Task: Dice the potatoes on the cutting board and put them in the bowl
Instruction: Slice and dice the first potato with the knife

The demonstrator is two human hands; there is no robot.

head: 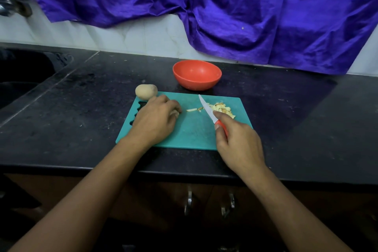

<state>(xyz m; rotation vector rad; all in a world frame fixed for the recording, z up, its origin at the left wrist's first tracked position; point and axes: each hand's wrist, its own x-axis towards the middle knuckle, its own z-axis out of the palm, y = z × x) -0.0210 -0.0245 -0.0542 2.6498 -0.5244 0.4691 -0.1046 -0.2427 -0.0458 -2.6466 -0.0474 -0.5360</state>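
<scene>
A teal cutting board (pixel 194 131) is seen lying flat on a black counter (pixel 296 118), near its front edge.

The left hand (pixel 155 120) is placed on the left half of the board. Its fingers are curled down over a potato piece (pixel 176 114), which is gripped against the board; only a pale edge of that piece can be seen past the fingertips.

A knife (pixel 206 108) is held in the right hand (pixel 239 143). The red handle is enclosed by the curled fingers, and the forefinger is laid along the top of the white blade. The blade is angled away and to the left, with its tip above the board's far half.

A heap of diced potato (pixel 222 108) is noted on the right part of the board, just beside the blade. A few potato strips (pixel 191 110) are found left of the blade, between the two hands.

A whole potato (pixel 146 91) is recorded at the board's far left corner. A red bowl (pixel 197 84) is set on the counter just behind the board.

A purple cloth (pixel 225 6) is hung over the wall behind.
</scene>
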